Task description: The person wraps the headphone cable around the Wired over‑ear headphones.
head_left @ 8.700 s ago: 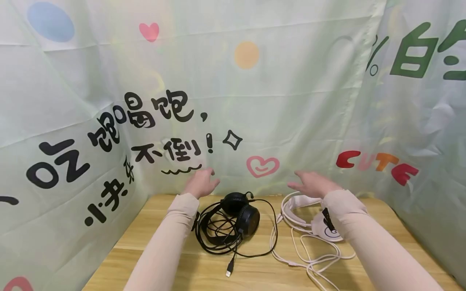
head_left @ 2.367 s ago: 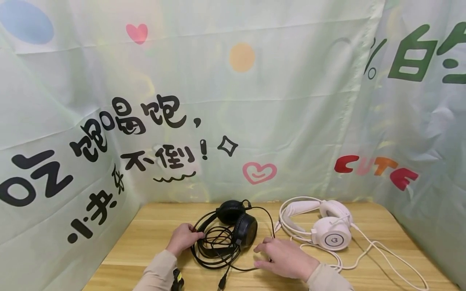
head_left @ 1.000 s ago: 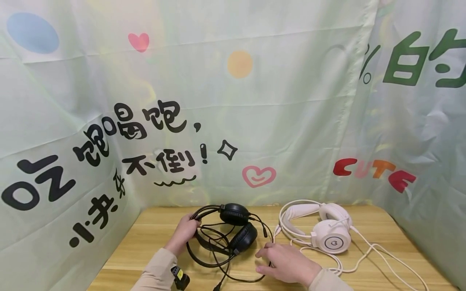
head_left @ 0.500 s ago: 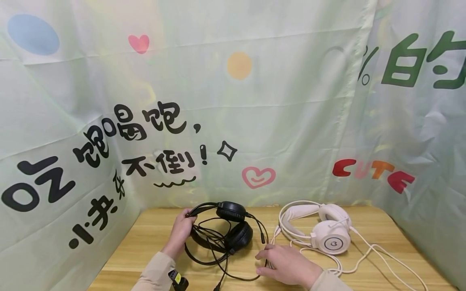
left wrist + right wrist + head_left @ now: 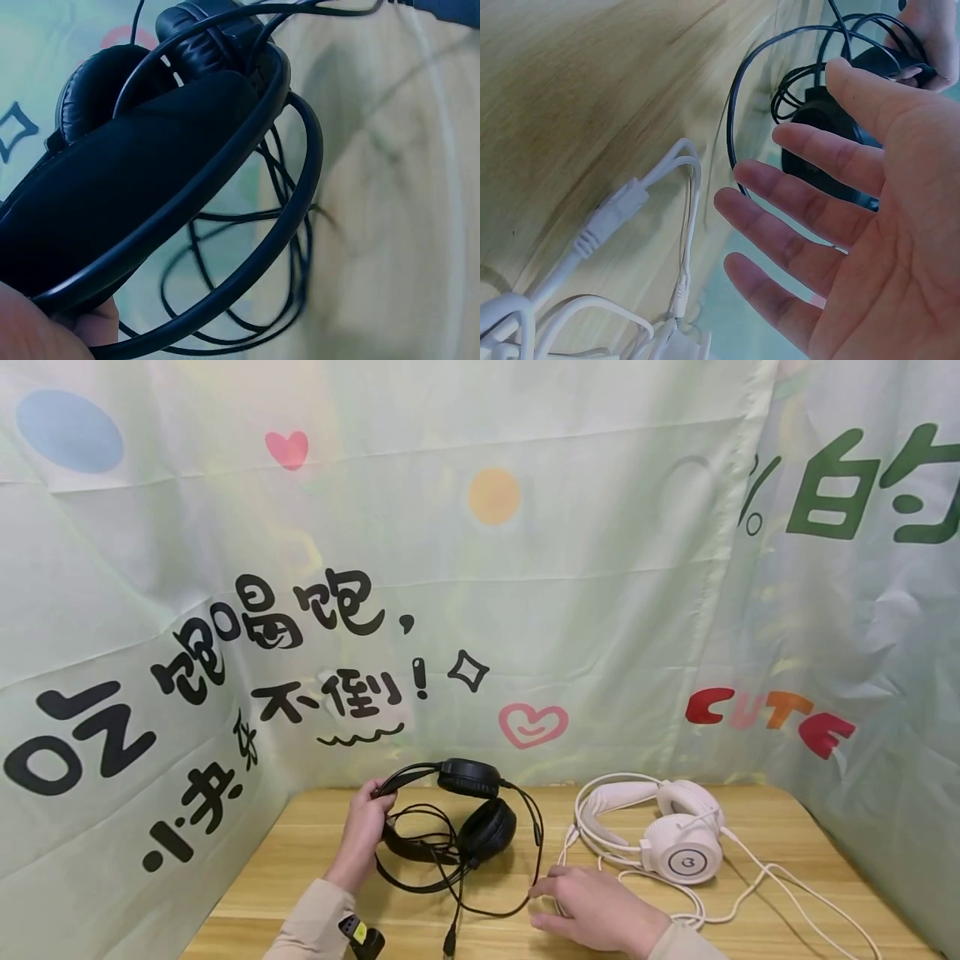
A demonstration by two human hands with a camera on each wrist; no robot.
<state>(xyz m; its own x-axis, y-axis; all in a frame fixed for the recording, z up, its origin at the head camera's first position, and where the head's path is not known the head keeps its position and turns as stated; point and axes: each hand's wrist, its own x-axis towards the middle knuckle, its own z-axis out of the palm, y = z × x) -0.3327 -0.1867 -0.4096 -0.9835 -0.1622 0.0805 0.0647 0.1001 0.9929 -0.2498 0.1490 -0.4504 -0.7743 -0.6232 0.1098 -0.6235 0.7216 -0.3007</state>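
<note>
My left hand (image 5: 363, 827) grips the headband of the black over-ear headphones (image 5: 487, 828). In the left wrist view, the thumb and a fingertip close on the padded band (image 5: 135, 165), and a coiled black cable (image 5: 262, 326) hangs behind it. The headphones tilt up; whether the lower ear cup touches the table cannot be told. Low over the table, my right hand (image 5: 596, 906) is spread with nothing in it, beside a loop of the black cable (image 5: 498, 914). Its fingers (image 5: 795, 240) lie apart and nearly straight in the right wrist view.
White headphones (image 5: 684, 852) rest on the wooden table (image 5: 262, 860) at the right, with their white cable (image 5: 813, 893) trailing toward the front. A black USB plug (image 5: 449, 941) dangles at the front. Printed cloth (image 5: 592, 610) walls in the back and sides.
From reaching above the table, both hands have come down; the left now holds the black headphones' headband and has raised and tilted them. The white headphones' cable has shifted right. My right hand barely moves lately.
</note>
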